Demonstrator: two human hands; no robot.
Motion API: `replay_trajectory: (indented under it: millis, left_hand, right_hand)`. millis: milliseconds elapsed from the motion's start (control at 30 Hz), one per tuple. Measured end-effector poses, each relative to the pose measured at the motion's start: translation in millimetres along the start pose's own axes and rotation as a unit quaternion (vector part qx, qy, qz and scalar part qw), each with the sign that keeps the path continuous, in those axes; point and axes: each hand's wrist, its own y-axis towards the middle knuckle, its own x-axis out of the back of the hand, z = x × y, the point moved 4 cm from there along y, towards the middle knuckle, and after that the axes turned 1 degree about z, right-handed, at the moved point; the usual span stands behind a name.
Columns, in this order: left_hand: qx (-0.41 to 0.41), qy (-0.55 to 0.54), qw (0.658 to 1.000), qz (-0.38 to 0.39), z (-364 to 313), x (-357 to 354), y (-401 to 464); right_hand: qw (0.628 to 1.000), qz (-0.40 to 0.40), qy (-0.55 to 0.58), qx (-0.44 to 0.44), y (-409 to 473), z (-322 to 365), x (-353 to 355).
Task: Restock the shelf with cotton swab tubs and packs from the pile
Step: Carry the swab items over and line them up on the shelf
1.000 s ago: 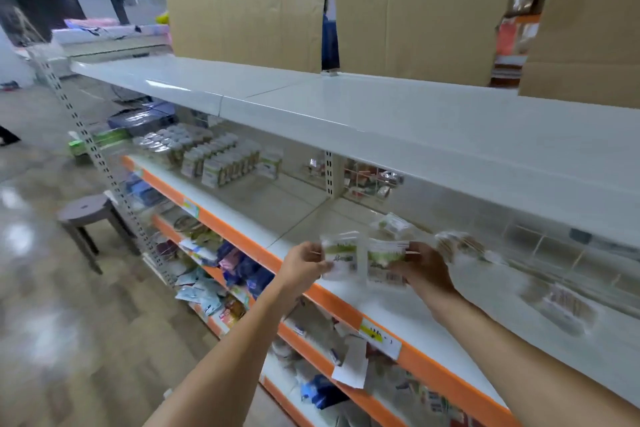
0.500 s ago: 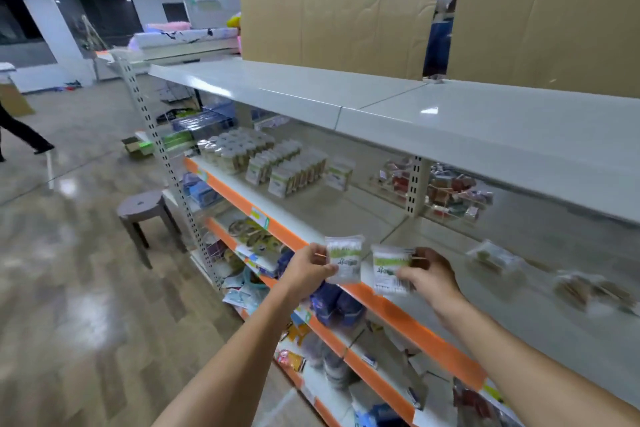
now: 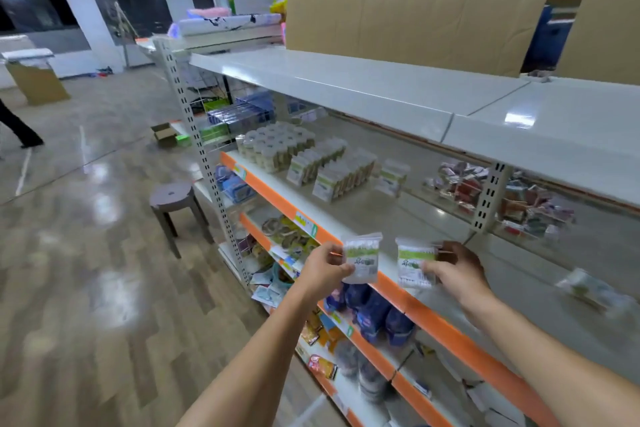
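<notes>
Hands up in front of the orange-edged shelf (image 3: 408,291), one cotton swab pack each. Left hand (image 3: 323,270) pinches left pack (image 3: 362,258) by its edge, upright. Right hand (image 3: 457,270) grips right pack (image 3: 414,267), fingers curled round its side. Packs side by side, apart, just over the shelf's front lip. Farther along the same shelf: tubs (image 3: 273,146) clustered, rows of packs (image 3: 332,170) standing beside them. One loose pack (image 3: 588,288) lies blurred to the right. Stool (image 3: 173,198) on glossy wood floor (image 3: 86,270); cardboard (image 3: 415,0) on the white top shelf.
</notes>
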Motion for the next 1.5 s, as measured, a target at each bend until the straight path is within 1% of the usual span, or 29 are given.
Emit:
replay_trajectory:
  millis: [67, 233, 367, 567, 800, 900, 967, 1067, 1133, 1333, 1500]
  left_hand:
    - [0.000, 0.003, 1.000, 0.005, 2, 8, 13]
    - [-0.007, 0.015, 1.000, 0.014, -3, 27, 60]
    - [-0.009, 0.018, 1.000, 0.018, -12, 29, 103]
    - [-0.027, 0.065, 0.997, 0.022, -26, 22, 153]
    - [-0.036, 0.067, 0.996, 0.045, -33, 3, 196]
    - [-0.028, 0.070, 0.997, 0.037, -32, -6, 220]
    - [-0.040, 0.080, 0.995, 0.045, -29, -12, 237]
    - [-0.066, 0.105, 0.989, 0.079, -27, -20, 260]
    - [-0.082, 0.130, 0.984, 0.089, -27, -22, 276]
    - [-0.146, 0.177, 0.971, 0.062, -23, -30, 308]
    - [-0.143, 0.148, 0.977, 0.054, -23, -39, 327]
  right_hand:
    - [1.000, -0.003, -0.001, 0.005, 16, 4, -8]
    - [0.999, 0.020, 0.033, 0.011, 64, 15, -32]
    - [0.999, 0.003, 0.025, 0.019, 96, 22, -43]
    - [0.999, -0.003, 0.021, 0.025, 137, 28, -44]
    - [0.998, -0.042, 0.044, 0.015, 148, 14, -42]
    - [0.997, -0.063, 0.039, 0.008, 150, 11, -41]
    - [0.995, -0.087, 0.044, 0.001, 153, 7, -41]
    - [0.989, -0.135, 0.054, -0.009, 153, 3, -43]
    - [0.987, -0.151, 0.047, -0.006, 153, 0, -47]
    - [0.980, -0.190, 0.052, -0.001, 149, 3, -59]
    - [0.973, -0.226, 0.047, 0.003, 144, 7, -69]
